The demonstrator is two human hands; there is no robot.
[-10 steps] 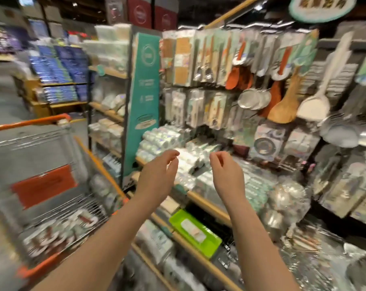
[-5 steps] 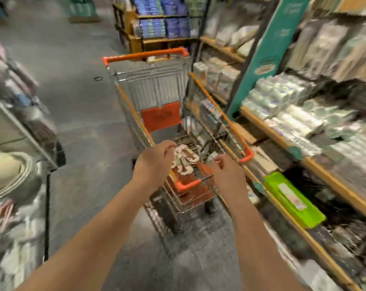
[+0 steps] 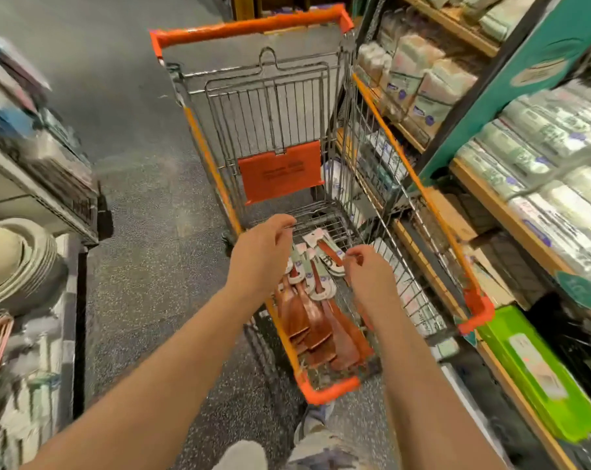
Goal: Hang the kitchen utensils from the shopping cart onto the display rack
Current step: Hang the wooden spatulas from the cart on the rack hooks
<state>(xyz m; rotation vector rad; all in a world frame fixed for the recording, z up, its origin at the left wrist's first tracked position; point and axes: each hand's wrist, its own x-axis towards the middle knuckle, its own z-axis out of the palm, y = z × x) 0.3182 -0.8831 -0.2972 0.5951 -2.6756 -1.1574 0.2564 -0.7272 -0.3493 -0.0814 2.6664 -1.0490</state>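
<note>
A wire shopping cart (image 3: 419,184) with orange trim stands in the aisle in front of me. In its basket lie several brown spatulas (image 3: 316,325) with white and green card tags at their handle ends. My left hand (image 3: 261,254) hovers over the cart's left rim, fingers loosely curled, holding nothing. My right hand (image 3: 368,274) hangs over the spatulas' tags with fingers loosely curled and also holds nothing. The utensil display rack is out of view.
Wooden shelves (image 3: 504,212) with wrapped packs run along the right of the cart. A green box (image 3: 538,374) lies on the low shelf at right. A shelf with stacked bowls (image 3: 19,262) stands at left. Grey floor (image 3: 131,157) lies between.
My view has swung from the utensil rack down and left to the cart. Both hands have come down over the basket, closer to the spatulas.
</note>
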